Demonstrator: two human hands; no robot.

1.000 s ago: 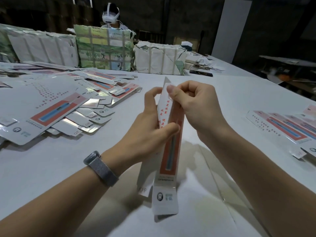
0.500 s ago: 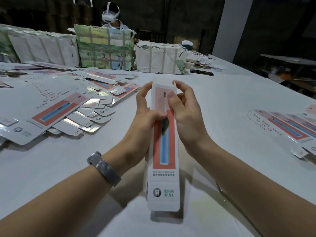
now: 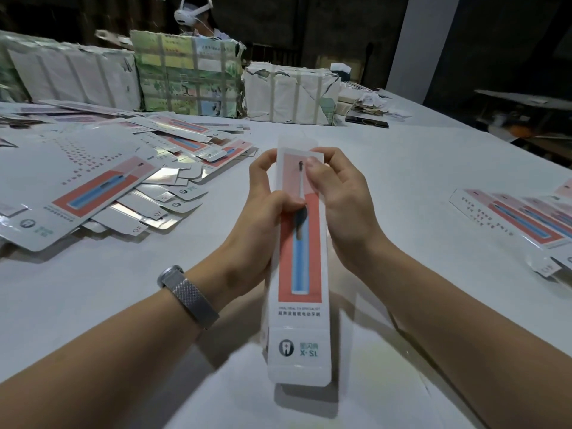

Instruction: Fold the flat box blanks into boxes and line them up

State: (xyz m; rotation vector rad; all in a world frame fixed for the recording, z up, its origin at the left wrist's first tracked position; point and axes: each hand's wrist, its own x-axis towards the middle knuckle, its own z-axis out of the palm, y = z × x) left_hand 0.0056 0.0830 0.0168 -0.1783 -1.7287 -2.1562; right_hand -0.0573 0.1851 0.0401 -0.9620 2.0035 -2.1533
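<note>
Your left hand (image 3: 263, 209) and right hand (image 3: 340, 196) pinch the box (image 3: 298, 274) at its upper sides at frame centre; this probably squares it open.

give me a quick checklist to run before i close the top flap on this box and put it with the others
1. Both hands on the box: ok. The left hand and right hand grip its upper part from either side.
2. Box opened into a tube: ok, a side wall shows on the left edge.
3. Top flap tucked: not ok, it stands up above the fingers.
4. Bottom flap tucked: not ok, it juts out flat.
5. Row of boxes at right has room: ok, bare table lies beside it.
6. More flat blanks waiting at left: ok.
</note>
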